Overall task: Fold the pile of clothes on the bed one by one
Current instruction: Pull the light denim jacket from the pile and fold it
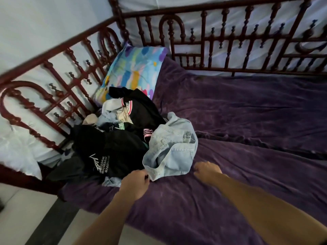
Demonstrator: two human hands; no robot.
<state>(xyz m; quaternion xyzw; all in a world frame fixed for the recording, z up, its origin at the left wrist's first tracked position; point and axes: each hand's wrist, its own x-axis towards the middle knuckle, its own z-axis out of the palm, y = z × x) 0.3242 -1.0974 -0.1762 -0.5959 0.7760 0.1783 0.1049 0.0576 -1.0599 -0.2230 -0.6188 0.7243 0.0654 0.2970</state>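
While the heap of mixed dark and pale clothes [113,137] sits bunched toward nine o'clock on the purple velvety bed cover [247,121], the crumpled light-blue denim garment [173,152] lies at the heap's four o'clock edge, partly draped over a black T-shirt with white lettering [115,156] — and that's the piece in hand. Denim looks the stiffest, heaviest thing here: it should hold a crease and slide off the soft jerseys easily, though its thick seams may fight a tight fold. The best hold, by the look of it, is the sturdy stitched edge at two spread points. The left hand [135,185] reaches in from six o'clock, forearm stretched forward, thumb and fingertips pinching the garment's near edge at its seven o'clock corner. The right hand [208,171] comes in from five o'clock, just beside the denim's lower right edge — fingers curled in, blurred, nothing visibly in them. A bright multicoloured pillow [134,71] rests at eleven o'clock against the dark red turned-wood bed rail [212,41].
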